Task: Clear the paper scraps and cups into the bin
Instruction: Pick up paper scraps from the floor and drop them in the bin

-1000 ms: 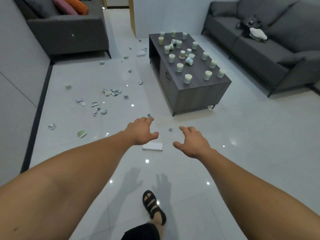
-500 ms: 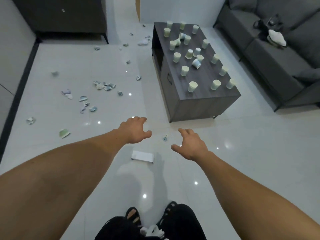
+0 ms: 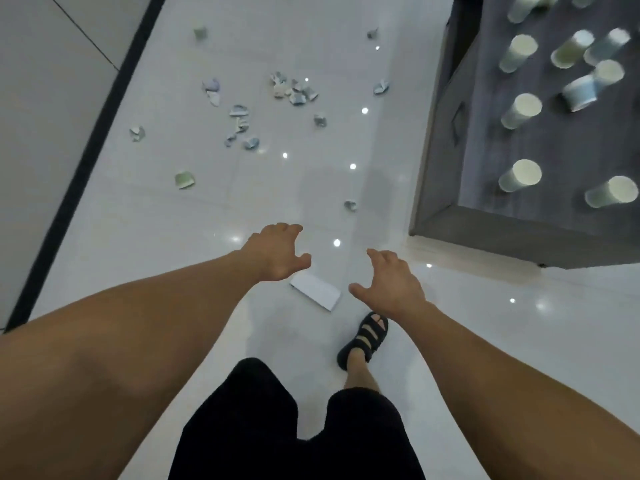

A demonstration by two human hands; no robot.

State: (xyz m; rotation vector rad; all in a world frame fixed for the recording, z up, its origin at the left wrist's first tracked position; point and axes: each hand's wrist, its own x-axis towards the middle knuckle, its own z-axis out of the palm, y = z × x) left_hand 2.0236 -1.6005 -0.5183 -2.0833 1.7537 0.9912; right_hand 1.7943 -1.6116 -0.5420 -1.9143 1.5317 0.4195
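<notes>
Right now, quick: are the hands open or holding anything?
Left hand: open, fingers loosely spread, holding nothing.
Right hand: open, holding nothing.

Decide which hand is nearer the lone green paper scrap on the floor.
Left. The left hand is down-right of the green scrap; the right hand lies farther right, past the white paper.

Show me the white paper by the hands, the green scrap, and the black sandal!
white paper (image 3: 316, 291): head view, middle of the sheet.
green scrap (image 3: 184, 179): head view, its centre.
black sandal (image 3: 366, 333): head view, on the straps.
</notes>
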